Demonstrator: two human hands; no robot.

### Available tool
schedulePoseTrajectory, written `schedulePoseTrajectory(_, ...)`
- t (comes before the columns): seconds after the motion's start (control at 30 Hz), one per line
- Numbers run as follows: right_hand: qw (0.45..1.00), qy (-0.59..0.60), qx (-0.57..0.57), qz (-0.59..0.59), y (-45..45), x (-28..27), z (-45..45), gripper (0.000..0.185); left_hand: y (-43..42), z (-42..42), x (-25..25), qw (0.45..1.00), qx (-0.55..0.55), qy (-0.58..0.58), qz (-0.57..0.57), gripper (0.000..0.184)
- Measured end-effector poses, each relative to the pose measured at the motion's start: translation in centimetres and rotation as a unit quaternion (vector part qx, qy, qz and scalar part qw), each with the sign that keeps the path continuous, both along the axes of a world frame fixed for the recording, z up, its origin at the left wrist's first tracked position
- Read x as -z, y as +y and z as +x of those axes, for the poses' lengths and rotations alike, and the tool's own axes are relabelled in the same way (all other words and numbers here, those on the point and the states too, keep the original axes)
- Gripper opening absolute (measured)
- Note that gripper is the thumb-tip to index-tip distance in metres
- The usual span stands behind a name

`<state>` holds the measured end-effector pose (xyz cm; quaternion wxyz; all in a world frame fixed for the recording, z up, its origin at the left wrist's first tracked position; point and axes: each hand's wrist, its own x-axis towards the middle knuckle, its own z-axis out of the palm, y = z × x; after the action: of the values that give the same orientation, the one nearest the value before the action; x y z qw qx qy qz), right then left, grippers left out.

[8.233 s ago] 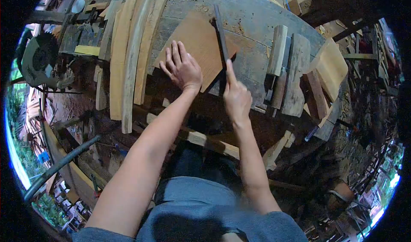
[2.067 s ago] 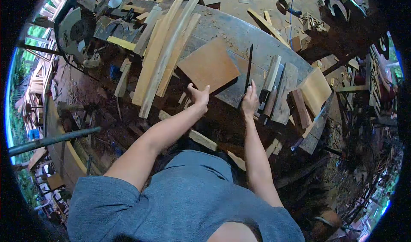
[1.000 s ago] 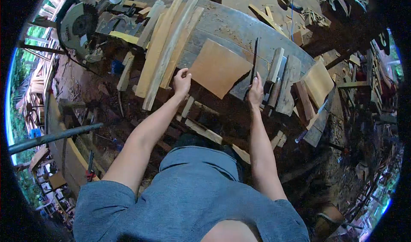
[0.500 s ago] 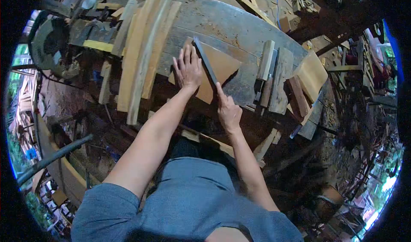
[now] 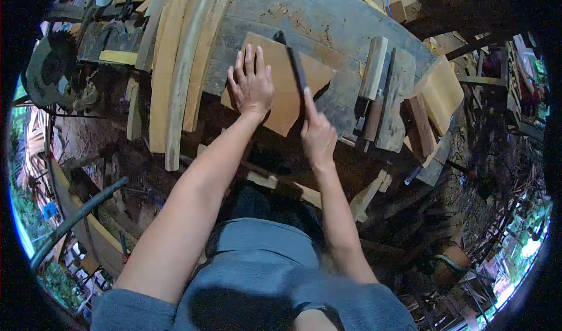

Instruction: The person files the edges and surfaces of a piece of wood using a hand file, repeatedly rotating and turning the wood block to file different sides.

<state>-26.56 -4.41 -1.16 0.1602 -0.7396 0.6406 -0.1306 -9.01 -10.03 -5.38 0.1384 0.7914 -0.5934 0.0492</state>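
Note:
My left hand (image 5: pixel 253 86) lies flat on a brown, angular board (image 5: pixel 290 103), fingers stretched and slightly spread. The board rests on the dark workbench (image 5: pixel 257 6), with one corner over the near edge. In my right hand (image 5: pixel 319 133) is a long, narrow dark tool (image 5: pixel 297 64), held with the index finger stretched along it and the other fingers curled. The tool slants up and left over the board's right part. Its far end is blurred, so its exact kind is unclear, and I cannot tell whether it touches the board.
Long wooden strips (image 5: pixel 190 50) lie left of the board. To the right are wooden blocks (image 5: pixel 397 100), a dark reddish wood piece (image 5: pixel 422 123) and a pale curved piece of wood (image 5: pixel 440 88). A toothed round disc (image 5: pixel 50 73) stands at far left. Shavings (image 5: pixel 316 32) litter the bench.
The tool and my right hand have shifted right relative to the board, and the tool stands steeper. My left hand stays flat on the board. The camera view has shifted slightly.

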Motion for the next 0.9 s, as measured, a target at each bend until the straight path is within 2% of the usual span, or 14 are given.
schedulePoseTrajectory(0.07,1.0,0.009,0.029,-0.003,-2.4,0.2,0.6,0.07,-0.1,0.0,-0.1,1.0,-0.001,-0.01,0.007,0.054)
schedulePoseTrajectory(0.2,0.998,-0.024,0.042,-0.029,-1.1,0.4,0.8,0.07,-0.1,0.1,0.1,1.0,0.002,-0.019,0.0,0.054)
schedulePoseTrajectory(0.3,0.998,-0.044,0.016,0.036,3.6,-0.8,0.4,0.069,-0.1,-0.1,-0.2,1.0,0.0,-0.028,0.002,0.054)
schedulePoseTrajectory(0.43,0.999,-0.005,0.015,0.033,1.0,-0.3,-0.5,0.071,0.0,0.0,0.0,1.0,0.005,-0.018,-0.002,0.053)
schedulePoseTrajectory(0.6,0.999,-0.02,0.039,-0.001,-0.8,0.3,-0.3,0.066,-0.1,0.0,0.0,0.999,-0.002,-0.038,0.0,0.051)
schedulePoseTrajectory(0.73,0.995,-0.056,0.038,0.072,2.6,-1.0,-0.6,0.067,-0.1,0.1,0.0,0.999,0.004,-0.047,-0.02,0.051)
schedulePoseTrajectory(0.8,0.995,-0.015,0.028,0.094,3.3,-1.4,-1.3,0.069,0.1,0.1,0.0,0.999,-0.003,-0.046,0.0,0.05)
schedulePoseTrajectory(0.9,0.998,-0.041,0.047,0.008,-2.3,0.5,-1.3,0.061,-0.1,0.2,0.4,0.998,-0.001,-0.054,-0.011,0.05)
